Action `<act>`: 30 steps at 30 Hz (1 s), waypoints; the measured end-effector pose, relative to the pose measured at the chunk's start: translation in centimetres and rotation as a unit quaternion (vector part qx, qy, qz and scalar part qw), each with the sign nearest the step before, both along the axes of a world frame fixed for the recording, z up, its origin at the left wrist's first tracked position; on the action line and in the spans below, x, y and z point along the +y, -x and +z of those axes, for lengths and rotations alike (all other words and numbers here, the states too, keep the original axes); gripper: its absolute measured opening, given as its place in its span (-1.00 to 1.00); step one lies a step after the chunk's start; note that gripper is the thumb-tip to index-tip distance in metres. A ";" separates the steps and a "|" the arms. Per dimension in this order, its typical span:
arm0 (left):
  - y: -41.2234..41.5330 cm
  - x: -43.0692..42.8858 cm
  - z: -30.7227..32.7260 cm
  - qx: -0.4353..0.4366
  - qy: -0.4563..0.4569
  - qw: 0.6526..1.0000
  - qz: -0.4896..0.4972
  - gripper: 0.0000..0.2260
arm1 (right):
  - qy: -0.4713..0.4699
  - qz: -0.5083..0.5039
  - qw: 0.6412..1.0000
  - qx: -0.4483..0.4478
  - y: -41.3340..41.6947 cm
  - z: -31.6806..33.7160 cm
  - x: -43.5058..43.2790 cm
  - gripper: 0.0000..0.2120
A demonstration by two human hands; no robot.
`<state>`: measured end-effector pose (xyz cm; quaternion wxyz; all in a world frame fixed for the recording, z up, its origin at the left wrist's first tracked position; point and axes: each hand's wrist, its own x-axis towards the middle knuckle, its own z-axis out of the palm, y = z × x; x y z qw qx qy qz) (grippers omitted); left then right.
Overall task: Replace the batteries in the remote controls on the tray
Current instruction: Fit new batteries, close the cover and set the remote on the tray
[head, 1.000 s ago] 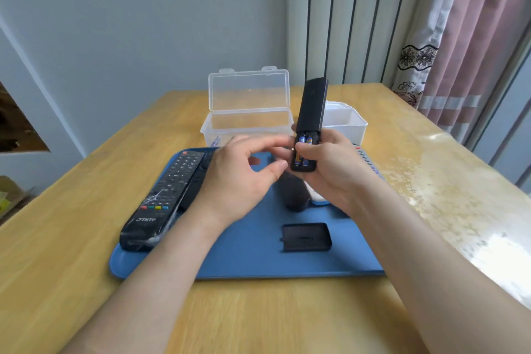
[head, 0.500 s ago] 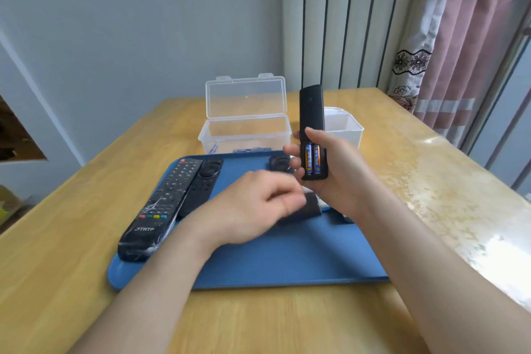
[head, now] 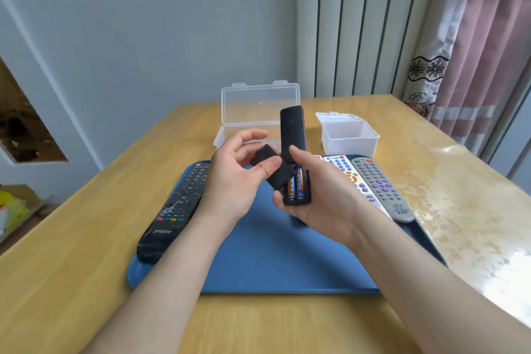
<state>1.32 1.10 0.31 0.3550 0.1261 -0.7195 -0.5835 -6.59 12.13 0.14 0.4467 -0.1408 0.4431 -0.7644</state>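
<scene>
Upper centre: clear box (head: 260,108), lid up, and white tub (head: 349,139), contents unreadable. Blue tray (head: 287,270) holds grey remote (head: 383,191). Centre, above tray: right hand (head: 330,198) grips slim black remote (head: 293,129) upright, batteries (head: 297,187) seated. Left hand (head: 232,181) pinches battery cover (head: 270,169).

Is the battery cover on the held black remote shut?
Open: both batteries show in the remote, and the left hand holds the cover unseated.

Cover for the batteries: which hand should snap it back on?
Probably the left hand: it pinches the cover right beside the open slot, while the right hand grips the remote with both batteries showing.
</scene>
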 end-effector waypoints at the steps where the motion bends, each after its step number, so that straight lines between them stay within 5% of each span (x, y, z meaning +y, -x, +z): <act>1: -0.1 0.2 0.1 0.011 0.019 1.000 -0.003 -0.69 | 0.003 0.005 1.000 -0.008 -0.1 -0.1 -0.2 -0.76; 8: -0.8 1.1 1.3 -0.006 0.104 0.989 -0.105 -0.64 | 0.025 0.026 0.998 -0.047 0.2 0.0 -0.1 -0.55; 13: 0.1 1.8 -0.1 0.003 0.329 0.943 0.047 -0.69 | 0.032 0.029 0.999 -0.024 0.3 0.1 -0.1 -0.46; 16: 0.1 1.1 -0.3 0.020 0.386 0.920 0.062 -0.81 | 0.037 -0.018 0.998 -0.051 0.4 0.2 -0.2 -0.55; 20: -0.2 0.7 -0.5 -0.045 0.451 0.891 0.003 -0.55 | 0.039 -0.054 0.996 -0.063 0.6 0.5 0.2 -0.57; 30: 0.3 1.1 -1.0 -0.047 0.440 0.894 0.061 -0.57 | 0.064 -0.091 0.994 0.008 0.0 0.1 0.0 -0.62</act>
